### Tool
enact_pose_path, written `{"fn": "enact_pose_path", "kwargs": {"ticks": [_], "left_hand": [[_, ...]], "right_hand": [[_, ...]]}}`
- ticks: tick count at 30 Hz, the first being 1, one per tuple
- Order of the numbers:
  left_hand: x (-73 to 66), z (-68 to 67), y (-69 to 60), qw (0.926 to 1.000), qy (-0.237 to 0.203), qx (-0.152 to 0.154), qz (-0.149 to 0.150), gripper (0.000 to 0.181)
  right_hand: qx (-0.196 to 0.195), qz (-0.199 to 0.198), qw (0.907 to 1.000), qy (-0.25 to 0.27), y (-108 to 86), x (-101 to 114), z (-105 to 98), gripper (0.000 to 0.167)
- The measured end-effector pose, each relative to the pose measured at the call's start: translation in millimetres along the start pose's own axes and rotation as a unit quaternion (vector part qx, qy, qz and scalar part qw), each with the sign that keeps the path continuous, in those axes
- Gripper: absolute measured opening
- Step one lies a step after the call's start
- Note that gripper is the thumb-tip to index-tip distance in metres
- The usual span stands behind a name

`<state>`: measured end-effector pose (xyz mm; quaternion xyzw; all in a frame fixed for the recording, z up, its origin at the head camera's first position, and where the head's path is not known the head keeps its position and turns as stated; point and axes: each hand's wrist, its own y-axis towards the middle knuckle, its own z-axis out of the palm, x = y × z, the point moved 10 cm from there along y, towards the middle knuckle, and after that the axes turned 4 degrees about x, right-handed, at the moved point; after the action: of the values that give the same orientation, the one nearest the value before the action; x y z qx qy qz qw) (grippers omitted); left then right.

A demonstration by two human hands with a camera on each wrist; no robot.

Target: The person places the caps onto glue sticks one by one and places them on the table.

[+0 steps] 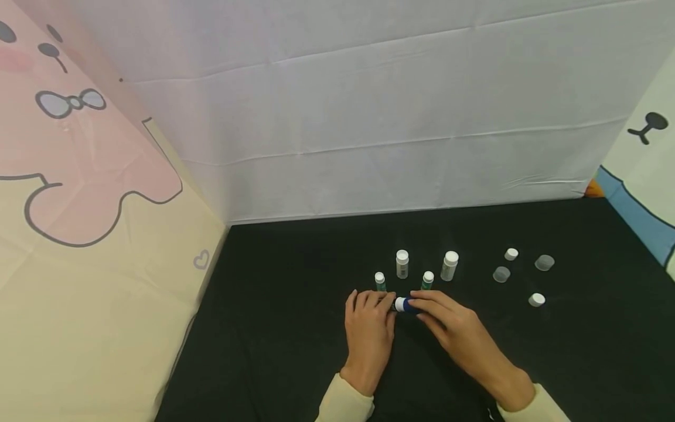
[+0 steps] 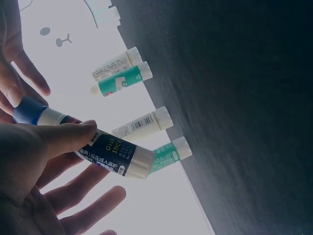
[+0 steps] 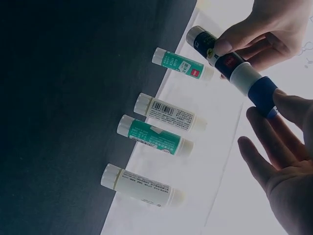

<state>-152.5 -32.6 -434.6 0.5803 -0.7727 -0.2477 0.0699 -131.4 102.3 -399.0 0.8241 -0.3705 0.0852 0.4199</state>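
Note:
A dark blue glue stick [image 2: 110, 149] is pinched between the thumb and fingers of the left hand [image 1: 367, 328], with its body lying sideways. Thumb and fingertips of the right hand [image 1: 464, 334] pinch the blue cap [image 3: 262, 95] at its other end, beside a white collar [image 3: 245, 78]. Both hands meet close together over the black table. Just beyond them stand two green-labelled glue sticks [image 3: 182, 64] [image 3: 154, 136] and two white-labelled ones [image 3: 170, 114] [image 3: 143, 187], all upright. Whether the blue cap is fully seated cannot be told.
Right of the standing sticks, two small white caps [image 1: 511, 254] [image 1: 537, 299] and two translucent round pieces [image 1: 501, 274] [image 1: 545, 262] lie on the black tabletop [image 1: 279, 328]. A white cloth [image 1: 369, 117] hangs behind the table, with printed cloths at both sides.

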Motion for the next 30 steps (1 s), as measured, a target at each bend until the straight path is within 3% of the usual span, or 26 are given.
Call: {"fn": "enact_pose_path", "kwargs": {"ticks": [4, 7, 8, 11, 14, 22, 30], "left_hand": [[-1.7, -0.2, -0.5, 1.0, 0.003, 0.001, 0.003, 0.032], [-2.5, 0.3, -0.8, 1.0, 0.002, 0.002, 0.004, 0.031], [-2.9, 0.3, -1.0, 1.0, 0.0, 0.002, 0.005, 0.031], [-4.2, 0.1, -1.4, 1.0, -0.005, 0.003, 0.008, 0.03], [-5.9, -0.7, -1.2, 0.9999, -0.007, 0.007, 0.011, 0.03], [-12.1, -2.6, 0.2, 0.9993, -0.012, 0.013, 0.032, 0.028], [-18.3, -2.2, 0.1, 0.9968, -0.036, 0.009, 0.071, 0.027]], "right_hand": [[0.007, 0.004, 1.0, 0.002, -0.9, -1, 2, 0.045], [0.011, 0.008, 0.9999, 0.002, -1.1, -2, 4, 0.019], [0.012, 0.01, 0.9999, 0.001, -1.1, -2, 4, 0.02], [0.014, 0.015, 0.9998, -0.001, -0.9, -2, 4, 0.047], [0.018, 0.019, 0.9997, -0.001, -1.1, -2, 5, 0.053], [0.019, 0.017, 0.9997, -0.004, -2.9, -4, 8, 0.051], [0.012, 0.012, 0.9999, -0.003, -3.8, -6, 8, 0.053]]}}
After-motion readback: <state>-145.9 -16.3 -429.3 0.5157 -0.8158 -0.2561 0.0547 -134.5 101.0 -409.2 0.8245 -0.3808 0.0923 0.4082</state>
